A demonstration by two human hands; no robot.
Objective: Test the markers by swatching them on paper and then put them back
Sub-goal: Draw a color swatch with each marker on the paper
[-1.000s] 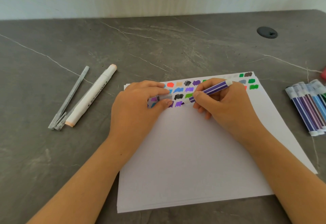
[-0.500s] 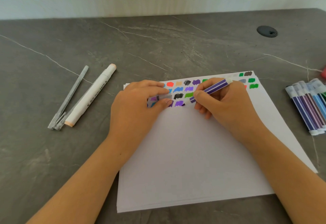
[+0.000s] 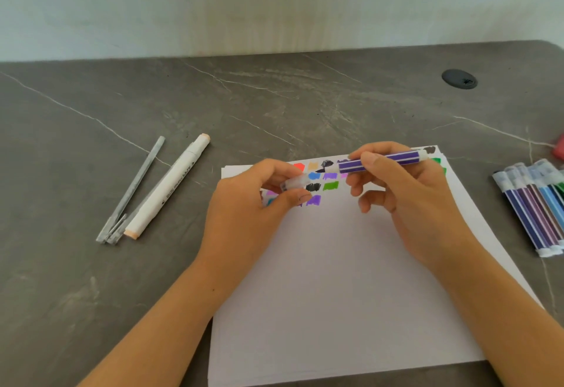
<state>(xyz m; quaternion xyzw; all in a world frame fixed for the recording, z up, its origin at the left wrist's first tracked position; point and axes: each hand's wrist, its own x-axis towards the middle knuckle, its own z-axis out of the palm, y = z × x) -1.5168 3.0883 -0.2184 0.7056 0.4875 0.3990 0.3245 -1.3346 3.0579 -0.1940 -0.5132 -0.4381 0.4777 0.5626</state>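
**Head view: recapping stage.** My right hand [image 3: 406, 203] pinches the purple marker [image 3: 381, 161] between thumb and forefinger near its front end. The barrel lies almost level above the far edge of the paper [image 3: 351, 295], with its dark tip pointing left. My left hand [image 3: 253, 206] pinches the clear cap [image 3: 294, 183] between thumb and fingertips. Cap and tip are near each other but apart. Beneath both hands the swatches [image 3: 329, 186] run in rows along the top of the sheet. The other markers [image 3: 531, 212] lie side by side on the desk [image 3: 91, 295] to my right, well apart from the paper. A white marker [image 3: 171, 185] and a grey pen [image 3: 134, 188] lie to my left.

I judge that this colour has been swatched and that capping is the step in hand. 4 hazards follow.

1. If the cap's mouth and the tip meet off-axis, the wet tip may ink my left fingertips or scrape on the cap's rim.
2. If either hand drops onto the rows, damp ink may smear.
3. If the cap is pushed only partway, it may slip off later and leave the tip to dry.
4. If the round barrel is set down carelessly among the others, it may roll and scatter the row.
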